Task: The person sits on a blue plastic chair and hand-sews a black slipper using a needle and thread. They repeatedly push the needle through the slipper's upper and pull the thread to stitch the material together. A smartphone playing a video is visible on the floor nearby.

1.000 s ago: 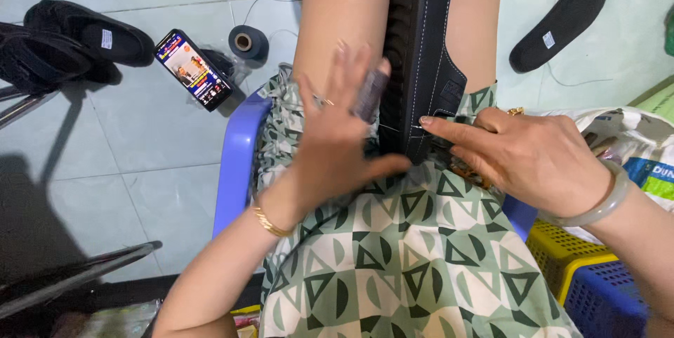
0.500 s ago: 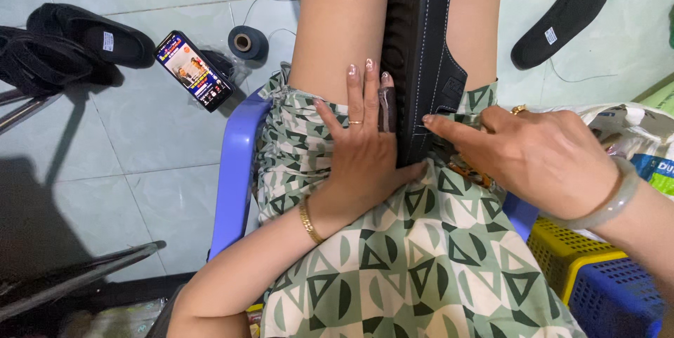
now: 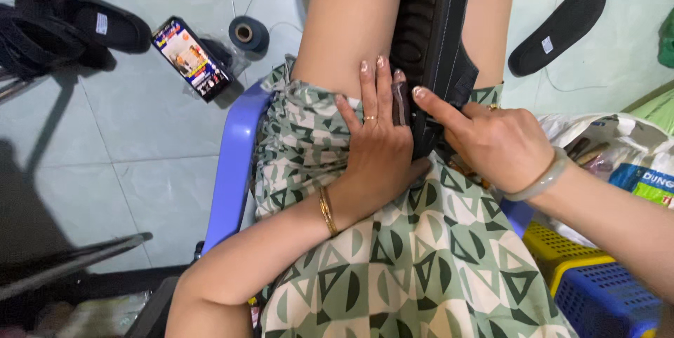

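A long black shoe piece (image 3: 435, 29) with stitched edges stands between my bare knees, its lower end on my lap. My left hand (image 3: 375, 148) lies flat on my left thigh over the green patterned dress (image 3: 421, 268). It holds a small dark piece (image 3: 401, 105) between thumb and forefinger against the shoe piece's left edge. My right hand (image 3: 498, 141) rests on my lap on the other side. Its index finger is stretched out and presses on the shoe piece's lower edge, and its other fingers are curled.
I sit on a blue plastic chair (image 3: 235, 162) over a pale tiled floor. A lit phone (image 3: 189, 58) and a dark thread spool (image 3: 247, 32) lie at left, near black shoes (image 3: 70, 25). A black insole (image 3: 558, 28) lies at right. A plastic bag (image 3: 604, 141) and blue and yellow baskets (image 3: 604, 296) stand beside me.
My left hand has come down from above the lap and now lies flat along the thigh beside the shoe piece. My right index finger has stretched out onto the shoe piece.
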